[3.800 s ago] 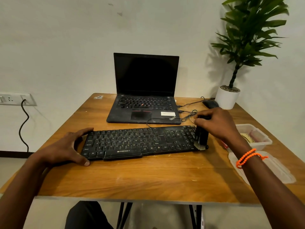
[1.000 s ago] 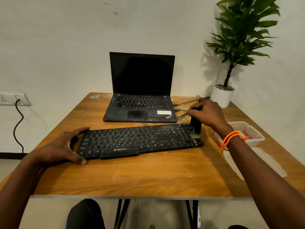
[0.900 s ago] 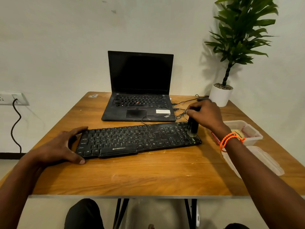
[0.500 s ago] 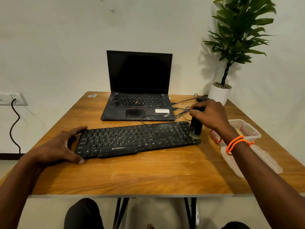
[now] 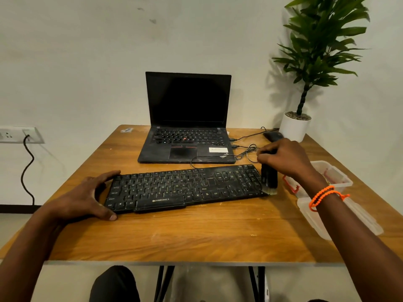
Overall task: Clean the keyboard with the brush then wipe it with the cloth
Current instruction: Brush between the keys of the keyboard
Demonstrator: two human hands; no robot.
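Now brush point(image 5: 269, 179) in right grip point(image 5: 285, 158)

The left hand point(image 5: 84, 198) lies low at the left, its forearm reaching in from the lower left corner. The thumb stretches forward and the fingers curl loosely, spread in a wide C. The right hand point(image 5: 287, 159) is raised at the right, palm down, fingers bent downward in a grip. Its forearm runs in from the lower right corner, the wrist slightly bent.
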